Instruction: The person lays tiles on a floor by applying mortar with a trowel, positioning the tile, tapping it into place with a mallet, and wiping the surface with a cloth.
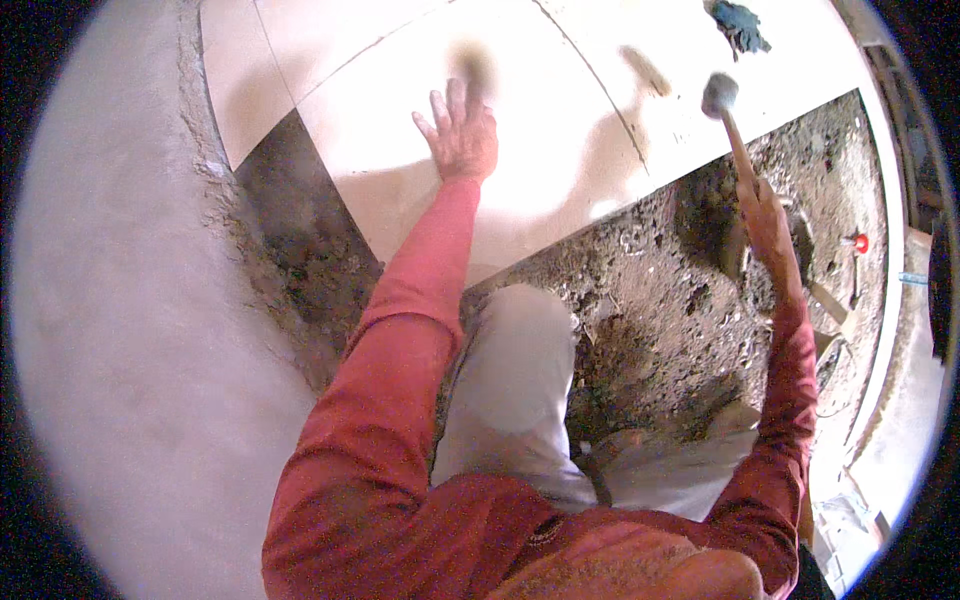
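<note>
My left hand [464, 140] rests on a pale floor tile [540, 190] with its fingers spread, holding nothing. A blurred dark patch shows just beyond its fingertips; I cannot tell what it is. On the right, my right hand [768, 225] is closed around the wooden handle of a mallet [720, 95]. The mallet's grey head points away from me, over or on the tiles near their right edge; whether it touches them is unclear. Thin dark joints run between the tiles.
Rough, crumbly mortar bed [650, 300] borders the tiles on the near side. A dark untiled wedge [305, 190] lies left of them, beside the plastered wall [110, 300]. A dark blue crumpled cloth or glove [738, 27] lies far right. A red-ended tool [860, 243] sits near the right edge.
</note>
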{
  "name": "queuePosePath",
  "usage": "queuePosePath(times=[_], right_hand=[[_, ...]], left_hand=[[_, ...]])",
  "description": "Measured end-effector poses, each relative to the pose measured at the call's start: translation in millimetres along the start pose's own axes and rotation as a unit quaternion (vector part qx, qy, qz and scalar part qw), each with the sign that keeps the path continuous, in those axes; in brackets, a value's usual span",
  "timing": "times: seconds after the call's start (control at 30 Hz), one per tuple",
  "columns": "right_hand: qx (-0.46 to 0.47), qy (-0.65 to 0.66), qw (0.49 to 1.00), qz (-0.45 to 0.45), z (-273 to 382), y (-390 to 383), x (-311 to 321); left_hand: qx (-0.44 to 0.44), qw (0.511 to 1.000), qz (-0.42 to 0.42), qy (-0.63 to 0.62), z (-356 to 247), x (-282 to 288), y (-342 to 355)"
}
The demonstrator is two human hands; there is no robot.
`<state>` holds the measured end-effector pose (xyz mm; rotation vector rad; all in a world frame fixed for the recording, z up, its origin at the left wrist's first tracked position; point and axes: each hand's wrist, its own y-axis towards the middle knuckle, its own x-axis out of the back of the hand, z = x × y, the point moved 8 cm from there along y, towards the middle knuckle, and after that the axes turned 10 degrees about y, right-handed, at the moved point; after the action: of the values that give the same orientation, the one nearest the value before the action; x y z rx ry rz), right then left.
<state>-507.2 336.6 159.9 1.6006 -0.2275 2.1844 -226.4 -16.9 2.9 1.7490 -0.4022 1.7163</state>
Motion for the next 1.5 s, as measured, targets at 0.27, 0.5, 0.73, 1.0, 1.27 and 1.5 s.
queuePosePath(times=[0.27,0.5,0.73,1.0,1.27,1.5], right_hand=[[-0.269,-0.024,0.958,0.101,-76,-1,59],[-0.2,0.015,0.979,-0.023,-122,89,-48],[0.034,-0.047,0.997,0.06,-194,171,-111],[-0.222,-0.15,0.943,-0.196,-435,365,-59],[-0.252,0.289,0.912,-0.146,-361,420,-69],[0.127,0.533,0.836,0.032,92,472,-109]], left_hand=[[0.105,0.994,0.029,-0.021,4,-14,18],[0.207,0.977,-0.044,0.02,-14,-23,40],[0.204,0.978,0.028,0.031,-16,-18,43],[0.211,0.975,0.074,-0.007,-15,-14,51],[0.226,0.969,0.094,-0.041,-9,-19,49],[0.221,0.972,0.074,-0.03,-8,-17,50]])
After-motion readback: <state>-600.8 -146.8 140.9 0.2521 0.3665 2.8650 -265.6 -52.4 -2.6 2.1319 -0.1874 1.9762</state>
